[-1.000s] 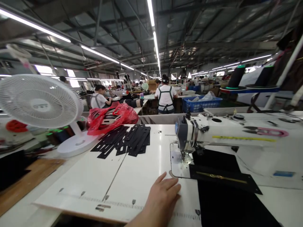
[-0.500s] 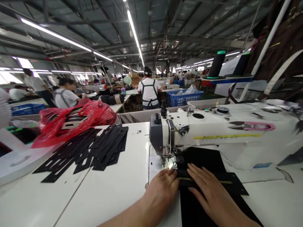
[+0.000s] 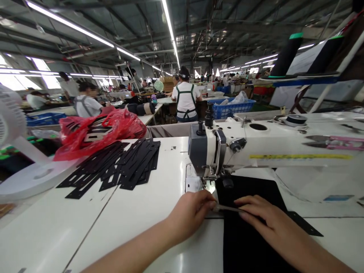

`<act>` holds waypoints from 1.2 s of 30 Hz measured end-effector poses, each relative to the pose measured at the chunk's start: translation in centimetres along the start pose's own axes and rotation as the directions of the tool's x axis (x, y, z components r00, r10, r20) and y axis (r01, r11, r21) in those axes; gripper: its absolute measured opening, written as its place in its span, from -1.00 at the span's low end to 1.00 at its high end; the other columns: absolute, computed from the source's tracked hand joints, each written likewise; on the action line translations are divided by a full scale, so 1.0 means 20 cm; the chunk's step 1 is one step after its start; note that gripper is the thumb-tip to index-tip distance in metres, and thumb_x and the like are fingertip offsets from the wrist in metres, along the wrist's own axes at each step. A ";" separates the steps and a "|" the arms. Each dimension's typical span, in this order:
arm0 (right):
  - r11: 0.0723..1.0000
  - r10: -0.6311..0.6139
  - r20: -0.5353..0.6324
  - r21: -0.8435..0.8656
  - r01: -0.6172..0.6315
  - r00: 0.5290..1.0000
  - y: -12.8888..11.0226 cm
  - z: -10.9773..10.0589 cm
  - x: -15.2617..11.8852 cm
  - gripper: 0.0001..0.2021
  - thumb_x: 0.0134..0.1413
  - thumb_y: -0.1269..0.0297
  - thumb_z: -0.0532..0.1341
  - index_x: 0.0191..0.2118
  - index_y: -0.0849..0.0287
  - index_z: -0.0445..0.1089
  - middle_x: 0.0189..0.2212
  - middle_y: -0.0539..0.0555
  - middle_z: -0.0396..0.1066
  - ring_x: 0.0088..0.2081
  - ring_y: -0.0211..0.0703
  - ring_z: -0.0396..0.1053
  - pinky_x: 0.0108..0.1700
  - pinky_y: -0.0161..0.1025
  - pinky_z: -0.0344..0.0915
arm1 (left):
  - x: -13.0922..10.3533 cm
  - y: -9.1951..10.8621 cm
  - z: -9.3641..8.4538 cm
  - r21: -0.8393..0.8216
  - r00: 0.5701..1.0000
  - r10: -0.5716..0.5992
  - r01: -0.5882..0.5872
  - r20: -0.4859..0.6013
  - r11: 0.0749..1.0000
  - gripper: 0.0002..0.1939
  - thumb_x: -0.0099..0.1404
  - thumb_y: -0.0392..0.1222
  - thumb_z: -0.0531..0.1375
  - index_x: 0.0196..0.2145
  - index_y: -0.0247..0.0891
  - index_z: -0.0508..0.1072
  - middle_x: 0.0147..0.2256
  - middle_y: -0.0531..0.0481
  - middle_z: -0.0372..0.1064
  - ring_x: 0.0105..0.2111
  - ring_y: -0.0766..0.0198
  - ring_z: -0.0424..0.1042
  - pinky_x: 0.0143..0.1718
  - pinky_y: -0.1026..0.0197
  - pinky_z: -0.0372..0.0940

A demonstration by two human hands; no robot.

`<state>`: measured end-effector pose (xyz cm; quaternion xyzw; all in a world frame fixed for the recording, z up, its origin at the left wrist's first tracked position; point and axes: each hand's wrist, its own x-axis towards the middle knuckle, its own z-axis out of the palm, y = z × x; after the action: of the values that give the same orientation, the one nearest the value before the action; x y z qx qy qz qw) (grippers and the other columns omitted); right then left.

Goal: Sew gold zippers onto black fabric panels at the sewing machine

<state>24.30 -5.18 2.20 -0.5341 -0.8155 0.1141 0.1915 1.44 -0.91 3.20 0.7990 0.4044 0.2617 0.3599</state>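
My left hand (image 3: 190, 208) is just in front of the presser foot of a white sewing machine (image 3: 267, 144), thumb and fingers pinching one end of a thin narrow strip (image 3: 229, 208). My right hand (image 3: 263, 216) grips the strip's other end. The strip is turned edge-on and stretches between both hands, over a large black fabric panel (image 3: 244, 242). This panel lies on the machine bed, its far part under the machine arm. A black piece with small holes (image 3: 305, 223) shows beyond my right hand. The machine lamp lights the needle area, partly hidden by my left hand.
Many black slotted strips (image 3: 136, 163) are piled on the white table (image 3: 148, 220) at left. Behind them is a red plastic bag (image 3: 102, 129), and a white fan (image 3: 25, 151) stands beside it. Pink-handled snips (image 3: 335, 142) rest on the machine. Co-workers sit further off.
Both hands lay flat on the black piece with its gold-coloured line; now they pinch a strip raised edge-on between them. The view has swung a little left.
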 end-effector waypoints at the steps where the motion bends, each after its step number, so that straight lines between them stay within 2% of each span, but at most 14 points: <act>1: 0.996 -0.049 -0.052 -0.083 0.045 0.997 -0.01 0.03 -0.03 -0.69 0.20 0.14 -0.01 -0.15 -0.01 0.45 -0.08 0.09 0.41 -0.06 -0.02 0.36 -0.07 -0.05 0.35 | -0.01 0.01 -0.01 -0.006 1.000 0.004 -0.004 -0.010 1.000 -0.81 0.30 -0.17 0.07 -0.25 -0.20 0.47 -0.38 0.02 0.46 -0.36 0.23 0.41 -0.30 0.25 0.24; 4: 0.910 -0.286 -0.155 -0.354 0.217 0.946 -0.05 0.08 -0.12 -0.60 0.15 0.08 0.05 0.10 -0.05 0.26 0.10 0.14 0.24 0.05 0.12 0.26 -0.06 0.09 0.31 | -0.04 0.01 -0.03 0.010 0.996 0.047 -0.046 -0.070 0.999 -0.80 0.30 -0.19 0.07 -0.25 -0.17 0.50 -0.26 0.01 0.46 -0.24 0.22 0.41 -0.18 0.24 0.26; 6: 0.877 -0.323 -0.204 -0.432 0.211 0.924 -0.05 0.08 -0.16 -0.54 0.16 0.12 0.03 0.18 0.01 0.12 0.17 0.16 0.13 0.10 0.13 0.19 -0.02 0.10 0.27 | -0.07 0.01 -0.03 0.077 0.993 0.076 -0.069 -0.093 0.995 -0.83 0.28 -0.21 0.11 -0.27 -0.15 0.51 -0.21 0.02 0.45 -0.21 0.22 0.40 -0.12 0.22 0.25; 9: 0.918 -0.171 -0.379 -0.396 0.008 0.910 0.03 0.00 -0.17 -0.58 0.21 0.20 -0.05 0.15 0.17 0.15 0.15 0.22 0.13 0.10 0.12 0.16 0.04 0.10 0.17 | -0.12 0.01 0.00 0.218 0.995 0.044 -0.022 -0.093 0.976 -0.84 0.20 -0.15 0.21 -0.23 -0.14 0.48 -0.20 -0.02 0.41 -0.20 0.14 0.37 -0.11 0.11 0.24; 11: 0.928 -0.077 -0.464 -0.358 -0.107 0.882 0.12 -0.05 -0.18 -0.58 0.22 0.14 -0.08 0.05 0.27 0.24 0.01 0.28 0.25 0.01 0.13 0.24 0.00 0.09 0.18 | -0.13 0.01 0.02 0.279 0.995 0.004 0.024 -0.099 0.960 -0.77 0.16 -0.11 0.24 -0.20 -0.16 0.45 -0.20 -0.05 0.36 -0.18 0.09 0.32 -0.13 0.05 0.22; 13: 0.918 0.024 -0.495 -0.333 -0.215 0.868 0.20 -0.10 -0.22 -0.53 0.20 0.02 -0.11 -0.12 0.31 0.34 -0.19 0.29 0.35 -0.14 0.14 0.31 -0.10 0.10 0.23 | -0.14 0.01 0.05 0.314 0.996 -0.019 0.045 -0.088 0.948 -0.74 0.13 -0.09 0.27 -0.21 -0.17 0.44 -0.21 -0.05 0.32 -0.18 0.07 0.28 -0.14 0.02 0.20; 17: 0.915 0.275 -0.375 -0.179 -0.361 0.885 0.27 -0.10 -0.31 -0.51 0.08 -0.17 -0.06 -0.39 0.17 0.34 -0.41 0.19 0.39 -0.33 0.10 0.36 -0.23 0.07 0.26 | -0.13 0.01 0.08 0.325 0.999 -0.035 0.046 -0.041 0.945 -0.65 -0.02 -0.15 0.37 -0.27 -0.18 0.40 -0.24 -0.01 0.27 -0.20 0.08 0.24 -0.17 0.03 0.15; 20: 0.907 0.395 -0.304 -0.023 -0.421 0.867 0.26 -0.06 -0.34 -0.57 0.02 -0.17 0.03 -0.37 0.13 0.33 -0.41 0.14 0.42 -0.34 0.05 0.39 -0.22 -0.01 0.29 | -0.13 0.02 0.09 0.293 0.998 -0.052 0.059 -0.032 0.954 -0.64 -0.05 -0.19 0.38 -0.28 -0.20 0.38 -0.25 0.01 0.26 -0.20 0.10 0.22 -0.17 0.05 0.13; 23: 0.899 0.431 -0.276 0.053 -0.434 0.859 0.23 -0.04 -0.34 -0.63 0.05 -0.10 0.00 -0.39 0.10 0.31 -0.42 0.09 0.44 -0.34 0.02 0.41 -0.24 -0.06 0.30 | -0.14 0.02 0.09 0.241 0.998 -0.045 0.052 -0.034 0.969 -0.76 0.04 -0.29 0.30 -0.31 -0.21 0.35 -0.25 0.01 0.26 -0.20 0.13 0.22 -0.17 0.08 0.11; 27: 0.902 0.432 -0.300 0.133 -0.412 0.850 0.17 -0.06 -0.34 -0.66 0.12 -0.02 -0.06 -0.40 0.08 0.29 -0.47 0.04 0.42 -0.39 -0.05 0.41 -0.32 -0.17 0.32 | -0.16 0.01 0.08 0.121 0.999 -0.034 0.037 -0.028 0.992 -0.93 0.19 -0.37 0.11 -0.40 -0.24 0.30 -0.32 -0.01 0.28 -0.26 0.17 0.25 -0.20 0.11 0.14; 30: 0.911 0.410 -0.421 0.150 -0.384 0.809 0.10 -0.08 -0.36 -0.73 0.12 0.03 -0.03 -0.37 0.08 0.26 -0.49 0.01 0.39 -0.43 -0.10 0.39 -0.38 -0.24 0.31 | -0.20 0.01 0.07 -0.156 0.989 -0.145 0.140 -0.021 0.978 -0.93 0.28 -0.24 0.05 -0.37 -0.25 0.28 -0.35 -0.03 0.30 -0.30 0.19 0.29 -0.22 0.12 0.19; 31: 0.920 0.387 -0.464 0.136 -0.367 0.797 0.07 -0.09 -0.37 -0.75 0.12 0.04 -0.02 -0.37 0.08 0.25 -0.49 0.00 0.38 -0.43 -0.11 0.39 -0.40 -0.26 0.31 | -0.22 0.02 0.07 -0.295 0.978 -0.208 0.199 -0.001 0.935 -0.90 0.28 -0.17 0.06 -0.33 -0.25 0.28 -0.32 -0.04 0.31 -0.30 0.20 0.31 -0.23 0.12 0.22; 33: 0.939 0.330 -0.528 0.097 -0.330 0.783 0.01 -0.10 -0.38 -0.78 0.12 0.07 -0.01 -0.37 0.07 0.25 -0.49 0.00 0.37 -0.45 -0.13 0.38 -0.42 -0.28 0.30 | -0.28 0.03 0.06 -0.542 0.941 -0.333 0.312 0.062 0.780 -0.76 0.23 -0.04 0.13 -0.24 -0.25 0.26 -0.24 -0.08 0.32 -0.34 0.23 0.35 -0.28 0.14 0.27; 36: 0.949 0.300 -0.547 0.089 -0.302 0.781 -0.06 -0.11 -0.38 -0.77 0.11 0.06 0.00 -0.37 0.07 0.26 -0.50 -0.01 0.38 -0.46 -0.15 0.38 -0.44 -0.30 0.31 | -0.38 0.04 0.04 -0.719 0.901 -0.398 0.391 0.172 0.574 -0.49 0.06 -0.03 0.31 -0.11 -0.26 0.23 -0.23 -0.11 0.36 -0.37 0.24 0.38 -0.35 0.21 0.27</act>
<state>26.93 -12.66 3.30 -0.6676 -0.6292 -0.0181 0.3977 -1.62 -7.95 2.40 0.4723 0.4324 0.3191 0.6986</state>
